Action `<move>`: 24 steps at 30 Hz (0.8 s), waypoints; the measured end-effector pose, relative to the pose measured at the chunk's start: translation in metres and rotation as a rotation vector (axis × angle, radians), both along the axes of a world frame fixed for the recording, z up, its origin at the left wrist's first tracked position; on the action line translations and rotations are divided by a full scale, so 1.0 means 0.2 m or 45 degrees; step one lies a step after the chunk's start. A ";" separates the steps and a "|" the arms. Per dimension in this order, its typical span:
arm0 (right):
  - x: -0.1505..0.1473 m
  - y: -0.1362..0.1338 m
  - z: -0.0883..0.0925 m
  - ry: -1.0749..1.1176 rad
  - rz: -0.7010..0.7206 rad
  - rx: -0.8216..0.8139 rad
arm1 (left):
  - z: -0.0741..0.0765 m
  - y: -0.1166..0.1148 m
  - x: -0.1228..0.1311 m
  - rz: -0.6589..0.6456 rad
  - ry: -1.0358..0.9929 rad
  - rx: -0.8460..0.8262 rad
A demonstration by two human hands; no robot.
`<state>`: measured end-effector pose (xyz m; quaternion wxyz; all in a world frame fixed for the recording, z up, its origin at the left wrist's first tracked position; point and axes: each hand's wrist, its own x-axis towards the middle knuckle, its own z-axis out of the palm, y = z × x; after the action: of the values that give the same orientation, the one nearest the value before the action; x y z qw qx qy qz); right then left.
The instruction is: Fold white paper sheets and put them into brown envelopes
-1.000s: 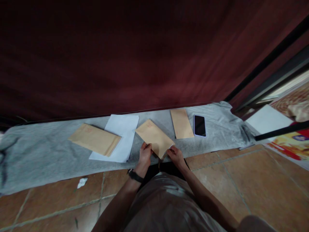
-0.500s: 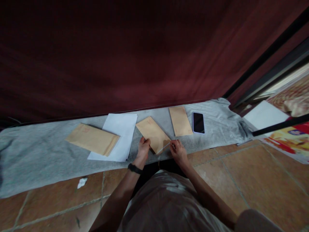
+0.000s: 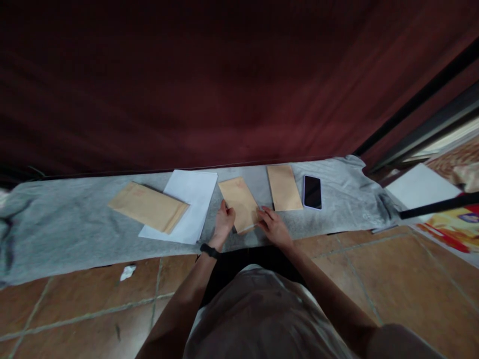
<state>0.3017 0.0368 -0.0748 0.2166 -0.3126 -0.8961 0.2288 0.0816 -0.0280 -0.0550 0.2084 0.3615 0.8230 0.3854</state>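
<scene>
A brown paper envelope [image 3: 239,202] lies at a slight tilt on the grey cloth in front of me. A thin white edge shows along its near end; whether that is paper inside or a strip cannot be made out. My left hand [image 3: 224,222], with a dark band at the wrist, is closed on the envelope's left edge. At the right edge, close to the near corner, my right hand [image 3: 275,227] grips it with bent fingers; the fingertips are partly blurred. Another brown envelope [image 3: 285,188] lies just right of this one.
Grey cloth [image 3: 75,244] covers the long, narrow surface. On the left, a stack of brown envelopes [image 3: 147,205] overlaps white paper sheets [image 3: 194,199]. A phone [image 3: 312,192] lies at the right. Behind rises a dark red panel [image 3: 224,89]; a crumpled white scrap [image 3: 127,272] is on the tiled floor.
The middle envelope has turned more upright, its near end now closer to level. My right hand has shifted from the near corner up along the right edge. The view has moved slightly.
</scene>
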 end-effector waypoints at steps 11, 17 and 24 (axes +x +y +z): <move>-0.03 0.11 0.09 -0.303 0.316 0.172 | 0.01 -0.25 0.17 -0.592 0.758 -0.023; -0.05 0.11 0.11 -0.318 0.322 0.206 | -0.02 -0.28 0.17 -0.651 0.871 -0.115; -0.04 0.09 0.06 -0.225 0.280 0.186 | 0.00 -0.27 0.19 -0.728 1.014 -0.221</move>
<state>0.2943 0.0555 -0.0626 0.1329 -0.2147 -0.9548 0.1569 0.1189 -0.0829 -0.0558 0.0044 0.6731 0.7357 0.0747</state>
